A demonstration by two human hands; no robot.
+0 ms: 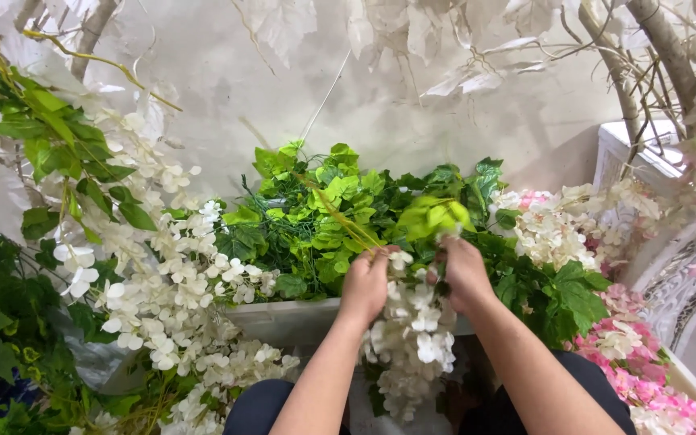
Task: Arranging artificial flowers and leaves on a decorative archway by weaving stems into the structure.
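- The left hand (366,282) and the right hand (462,272) are close to each other, both closed around the top of a hanging white flower garland (412,338), at the front edge of the long pale planter box (283,318).
- The left hand's fingers are curled on the stem part, where some thin yellow-green stalks (340,216) go up and to the left from the fist. The right hand pinches the garland just beside it, under a bunch of light green leaves (437,216).
- The garland hangs down from the hands in front of the planter box, between the person's two forearms, and its lower end reaches near the dark trousers (263,407).
- It looks like an artificial flower string: light, soft and limp, with thin petals that can bend or come off. I judge it is best held at the stem on top, as both hands do now, not by the blossoms.
- Behind the planter box edge there is a thick mass of dark green foliage (300,234).
- To the left of the box, more white blossom strands (171,290) fall down together with green leaves.
- To the right of the box there are cream and pink flower clusters (557,225), and lower, bright pink flowers (646,387).
- Above and behind the box are a pale wall (227,89) and bare branches (662,48).
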